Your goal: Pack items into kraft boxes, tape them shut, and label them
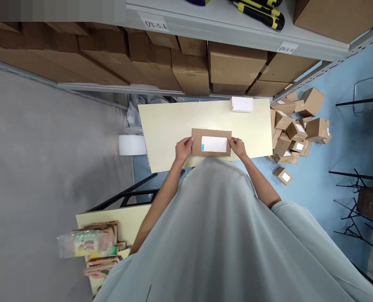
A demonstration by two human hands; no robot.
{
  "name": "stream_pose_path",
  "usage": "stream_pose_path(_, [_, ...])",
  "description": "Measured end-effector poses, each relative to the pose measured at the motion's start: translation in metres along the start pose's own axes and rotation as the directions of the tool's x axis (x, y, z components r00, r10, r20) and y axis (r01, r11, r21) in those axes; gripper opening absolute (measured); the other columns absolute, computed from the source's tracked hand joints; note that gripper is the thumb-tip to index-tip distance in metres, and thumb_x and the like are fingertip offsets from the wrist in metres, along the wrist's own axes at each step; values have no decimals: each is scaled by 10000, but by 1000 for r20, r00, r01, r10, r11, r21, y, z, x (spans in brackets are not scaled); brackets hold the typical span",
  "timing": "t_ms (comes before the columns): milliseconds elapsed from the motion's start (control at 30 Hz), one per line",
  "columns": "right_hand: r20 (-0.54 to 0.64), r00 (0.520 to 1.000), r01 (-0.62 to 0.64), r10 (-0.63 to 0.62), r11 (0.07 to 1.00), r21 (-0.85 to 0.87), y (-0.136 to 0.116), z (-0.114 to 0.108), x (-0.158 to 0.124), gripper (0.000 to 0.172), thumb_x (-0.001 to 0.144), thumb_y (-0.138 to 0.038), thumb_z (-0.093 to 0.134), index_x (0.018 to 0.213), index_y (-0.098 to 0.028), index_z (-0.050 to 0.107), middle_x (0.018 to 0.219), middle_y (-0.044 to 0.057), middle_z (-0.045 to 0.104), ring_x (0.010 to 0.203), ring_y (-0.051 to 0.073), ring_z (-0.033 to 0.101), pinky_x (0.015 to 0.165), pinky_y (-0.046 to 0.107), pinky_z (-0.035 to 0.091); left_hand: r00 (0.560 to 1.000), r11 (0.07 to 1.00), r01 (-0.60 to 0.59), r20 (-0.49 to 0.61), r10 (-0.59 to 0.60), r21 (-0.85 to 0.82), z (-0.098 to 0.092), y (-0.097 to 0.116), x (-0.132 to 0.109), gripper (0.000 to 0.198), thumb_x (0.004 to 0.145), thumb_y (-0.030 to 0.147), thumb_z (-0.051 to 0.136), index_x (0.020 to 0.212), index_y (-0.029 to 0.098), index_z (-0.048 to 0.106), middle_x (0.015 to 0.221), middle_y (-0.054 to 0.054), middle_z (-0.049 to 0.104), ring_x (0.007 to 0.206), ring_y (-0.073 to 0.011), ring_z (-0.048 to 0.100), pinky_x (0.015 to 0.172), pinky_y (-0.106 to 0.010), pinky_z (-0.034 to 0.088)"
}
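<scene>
A flat brown box (211, 133) with a white label (214, 144) on its top lies near the front edge of the pale yellow counter (170, 121), just ahead of the person's body; the left hand (184, 147) grips its left end, fingers curled round the edge; the right hand (237, 147) grips the right end the same way; a small white box (242, 104) sits at the counter's far edge, well apart from the hands; a heap of small labelled cartons (295, 130) lies on the blue floor to the right; large cardboard boxes (237, 65) fill the shelf beyond; yellow-and-black utility knives (258, 12) rest on the shelf above; a white roll (132, 145) lies left of the counter.
</scene>
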State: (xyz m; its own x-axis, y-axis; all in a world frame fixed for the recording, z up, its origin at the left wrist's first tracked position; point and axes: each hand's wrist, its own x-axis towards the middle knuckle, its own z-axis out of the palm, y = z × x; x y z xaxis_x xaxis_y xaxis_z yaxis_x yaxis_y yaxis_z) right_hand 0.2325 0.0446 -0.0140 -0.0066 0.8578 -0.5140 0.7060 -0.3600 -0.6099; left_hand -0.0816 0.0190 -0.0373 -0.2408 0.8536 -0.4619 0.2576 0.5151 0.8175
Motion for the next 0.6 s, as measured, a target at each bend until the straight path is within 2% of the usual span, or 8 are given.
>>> stream_pose_path(100, [-20,1000,-10,12,996,83,9,8,2,544,1080,-622,517,1238,-197,818,989,90,816,903,253,713,873,351,564,999,998,37,0,-37,-42,2,-5,-2,572,939,704,713,1088,162,820,1146,-147,848,1099,-270,737,986,-386,602])
stream_pose_path(167, [-29,998,-45,50,990,135,14,11,2,578,1062,-659,529,1300,-206,798,1111,111,829,965,264,734,934,390,593,999,996,52,9,-52,-66,2,-8,-4,588,935,726,704,1093,169,804,1170,-148,840,1115,-272,730,983,-383,599])
stream_pose_path(267, [-31,994,-94,103,969,228,21,13,-3,622,1029,-668,581,1418,-208,737,1182,127,820,1021,274,753,969,423,630,995,990,95,24,-93,-109,3,-14,-11,607,956,770,644,1076,188,770,1181,-141,826,1115,-273,731,973,-389,602])
stream_pose_path(367, [-35,992,-105,123,939,327,27,17,-14,670,994,-627,654,1510,-201,672,1248,139,804,1081,275,767,1033,442,642,983,964,182,17,-182,-194,4,-23,-22,634,967,815,600,1051,200,729,1162,-133,810,1100,-264,744,967,-397,614])
stream_pose_path(467, [29,985,-167,170,898,406,31,24,-29,683,965,-596,705,1525,-208,664,1341,148,778,1102,269,780,1055,463,655,969,937,241,18,-245,-254,7,-29,-35,655,953,846,605,1055,207,706,1158,-127,799,1132,-271,744,997,-425,623])
stream_pose_path(600, [143,976,-213,163,844,493,26,28,-45,677,943,-581,757,1519,-234,678,1370,136,775,1119,269,781,1009,465,690,975,942,222,35,-220,-253,10,-26,-46,689,969,862,585,1084,194,707,1243,-152,781,1210,-308,707,1034,-482,627])
